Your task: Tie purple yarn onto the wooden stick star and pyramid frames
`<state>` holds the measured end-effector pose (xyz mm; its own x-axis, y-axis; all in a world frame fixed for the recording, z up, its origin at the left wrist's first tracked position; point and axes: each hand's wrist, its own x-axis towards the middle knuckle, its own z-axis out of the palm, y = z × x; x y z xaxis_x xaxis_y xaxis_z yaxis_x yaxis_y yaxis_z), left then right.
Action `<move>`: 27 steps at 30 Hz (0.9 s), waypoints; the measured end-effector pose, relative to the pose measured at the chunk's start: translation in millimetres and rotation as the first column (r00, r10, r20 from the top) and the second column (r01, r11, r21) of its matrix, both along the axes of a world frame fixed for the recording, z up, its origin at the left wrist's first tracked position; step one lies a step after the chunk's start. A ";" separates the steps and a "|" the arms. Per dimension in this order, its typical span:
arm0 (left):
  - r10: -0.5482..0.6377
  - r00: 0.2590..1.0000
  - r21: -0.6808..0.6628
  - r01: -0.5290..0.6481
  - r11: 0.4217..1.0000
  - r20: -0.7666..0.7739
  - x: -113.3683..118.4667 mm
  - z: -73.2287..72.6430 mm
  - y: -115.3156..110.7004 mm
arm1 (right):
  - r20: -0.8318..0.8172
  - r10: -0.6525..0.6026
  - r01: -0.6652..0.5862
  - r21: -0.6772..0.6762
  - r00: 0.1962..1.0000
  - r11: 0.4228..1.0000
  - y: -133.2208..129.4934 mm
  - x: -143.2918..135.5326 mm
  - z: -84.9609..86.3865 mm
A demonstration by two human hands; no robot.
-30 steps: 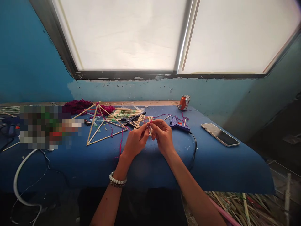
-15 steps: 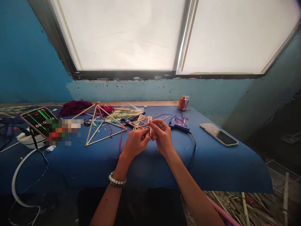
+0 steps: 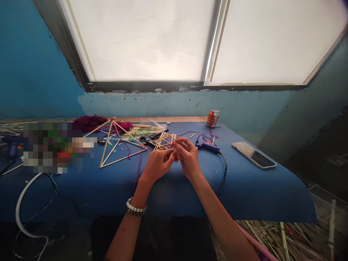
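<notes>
Head view: fingers (image 3: 183, 143) pinch yarn (image 3: 173, 145); can (image 3: 212, 119) bears illegible lettering (image 3: 216, 117).

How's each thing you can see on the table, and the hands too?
Left hand: fingertips together, grip hidden
Right hand: pinching magenta yarn
Small stick frame: partly hidden behind fingers
Big stick frame: yarn-tied at top
Yarn bundle: heaped
Glue gun: lying down, cord attached
Can: upright
Phone: flat, screen dark

Bright, hazy light enters through the window (image 3: 136, 40) ahead. The table (image 3: 250, 192) darkens toward its near edge. Blocky pixels hide a patch at left.
</notes>
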<state>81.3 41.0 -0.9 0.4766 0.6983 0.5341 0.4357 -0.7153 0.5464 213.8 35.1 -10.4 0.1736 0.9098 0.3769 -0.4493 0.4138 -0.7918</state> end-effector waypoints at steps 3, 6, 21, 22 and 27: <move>0.007 1.000 -0.011 -0.007 1.000 0.004 1.0 -1.2 1.1 | 0.020 -0.016 0.016 -0.014 1.000 1.000 0.4 -0.2 -1.2; 0.040 0.999 -0.019 -0.039 0.999 0.018 1.8 -3.6 3.3 | 0.053 -0.023 0.024 -0.035 0.998 0.999 1.1 0.5 -3.0; 0.123 0.980 -0.007 -0.124 0.992 0.155 0.1 -4.7 3.0 | 0.168 -0.128 0.128 0.013 0.977 0.992 -9.1 -1.5 4.4; 0.159 0.967 -0.003 -0.162 0.987 0.201 0.1 -4.0 3.1 | 0.167 -0.145 0.145 0.017 0.975 0.989 -9.9 -1.8 5.2; 0.164 0.898 -0.008 -0.176 0.984 0.408 1.0 -0.4 6.8 | 0.166 -0.170 0.166 0.038 0.971 0.985 -10.1 -4.2 3.8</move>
